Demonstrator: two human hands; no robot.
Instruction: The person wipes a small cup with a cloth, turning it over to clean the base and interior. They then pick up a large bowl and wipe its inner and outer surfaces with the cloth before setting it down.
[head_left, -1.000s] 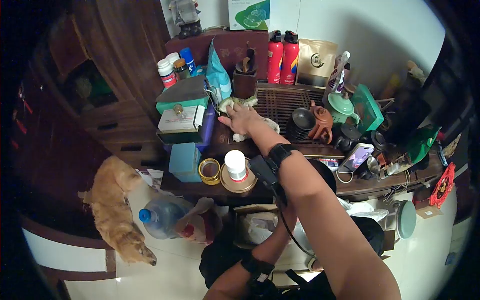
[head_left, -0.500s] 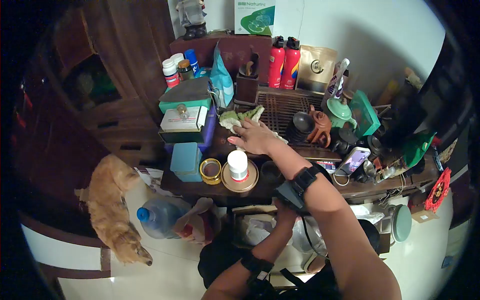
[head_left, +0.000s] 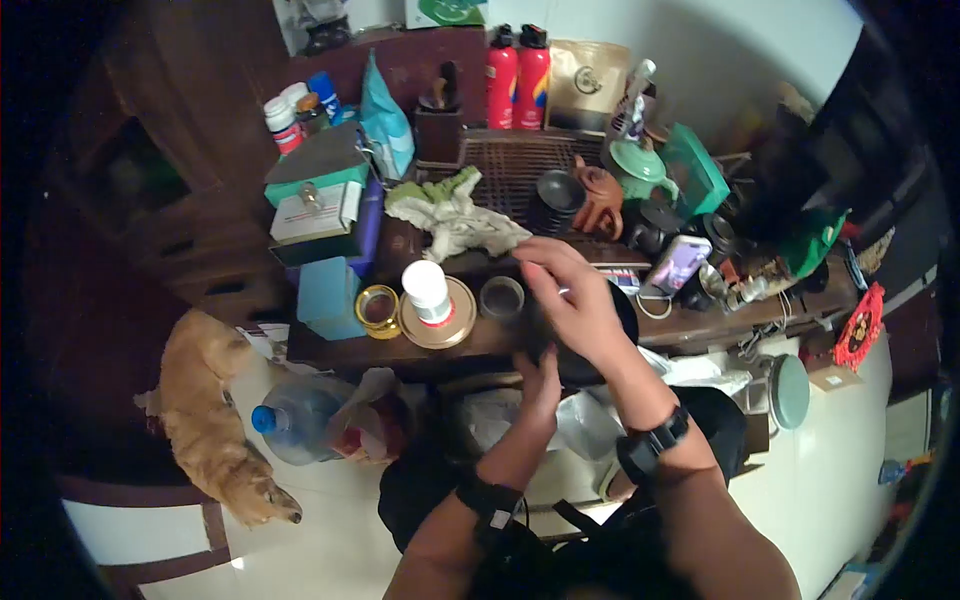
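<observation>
My left hand (head_left: 541, 388) is low at the table's front edge, its fingers closed on a dark, motion-blurred object (head_left: 538, 334) whose kind I cannot tell. Just above and to the right, my right hand (head_left: 580, 305) has its fingers stretched out over the same dark area, partly hiding it and a round black item (head_left: 622, 318). A crumpled green and white cloth (head_left: 465, 222) lies on the table beyond my right fingertips. Left of the hands stand a dark cup (head_left: 501, 297) and a white bottle (head_left: 428, 290) on a round tan lid (head_left: 458, 328).
Behind the cloth is a slatted tea tray (head_left: 505, 160) with a brown teapot (head_left: 598, 197) and a green teapot (head_left: 638, 165). A phone (head_left: 682, 262) leans at the right. A blue tin (head_left: 330, 298) stands left. On the floor lie a dog (head_left: 205, 410) and a water jug (head_left: 295, 420).
My right hand has left the cloth and come back toward my left hand. My left hand has risen slightly with the dark object. The view has shifted.
</observation>
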